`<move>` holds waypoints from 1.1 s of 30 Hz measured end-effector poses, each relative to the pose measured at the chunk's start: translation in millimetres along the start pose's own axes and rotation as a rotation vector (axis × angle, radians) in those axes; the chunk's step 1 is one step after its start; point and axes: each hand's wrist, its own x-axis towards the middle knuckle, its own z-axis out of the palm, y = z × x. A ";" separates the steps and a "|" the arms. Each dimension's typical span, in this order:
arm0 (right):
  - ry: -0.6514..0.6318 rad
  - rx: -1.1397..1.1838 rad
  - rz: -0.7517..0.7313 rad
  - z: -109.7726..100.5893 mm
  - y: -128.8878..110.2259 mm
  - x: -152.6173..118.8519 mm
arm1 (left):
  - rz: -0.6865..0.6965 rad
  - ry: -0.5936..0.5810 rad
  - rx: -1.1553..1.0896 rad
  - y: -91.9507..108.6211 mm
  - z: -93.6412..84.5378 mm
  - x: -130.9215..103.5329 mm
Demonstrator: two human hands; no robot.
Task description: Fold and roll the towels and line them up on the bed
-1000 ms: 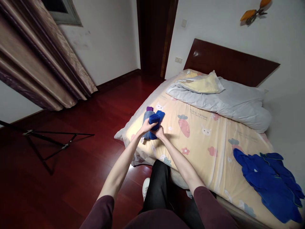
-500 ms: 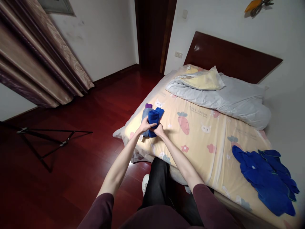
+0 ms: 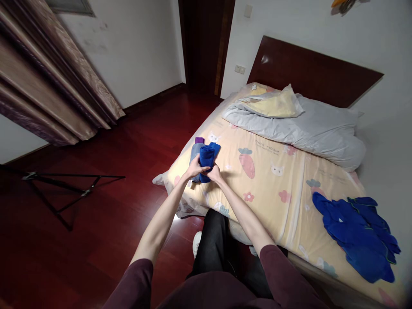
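Between my two hands is a blue rolled cloth [image 3: 206, 155], its coiled end facing up. My left hand [image 3: 194, 168] grips it from the left, thumb across its front. On the other side, my right hand [image 3: 213, 173] closes round its lower right. Just beyond and beside it on the bed lie a grey-blue folded cloth [image 3: 195, 151], a purple cloth [image 3: 199, 140] and another blue cloth [image 3: 215, 148], partly hidden by the roll and my hands.
The bed [image 3: 264, 189] has a carrot-and-rabbit patterned sheet. Crumpled blue cloths [image 3: 357, 236] lie at its right. A grey quilt [image 3: 322, 128] is bunched by the headboard [image 3: 309, 73]. A black tripod's legs [image 3: 61, 189] stand on the red floor at left.
My hands keep their hold on the blue rolled cloth, which stays in nearly the same place. The whole view has shifted slightly.
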 end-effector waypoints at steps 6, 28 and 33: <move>0.053 -0.054 0.008 -10.6 11.6 -17.3 | -0.093 0.053 0.026 -23.5 -5.2 -22.0; 0.895 0.130 0.354 -180.9 130.7 -429.0 | -0.030 -0.861 0.616 -50.8 197.8 -330.6; 1.132 0.098 0.380 -270.5 140.9 -458.9 | -0.068 -0.851 0.518 -64.7 204.7 -311.9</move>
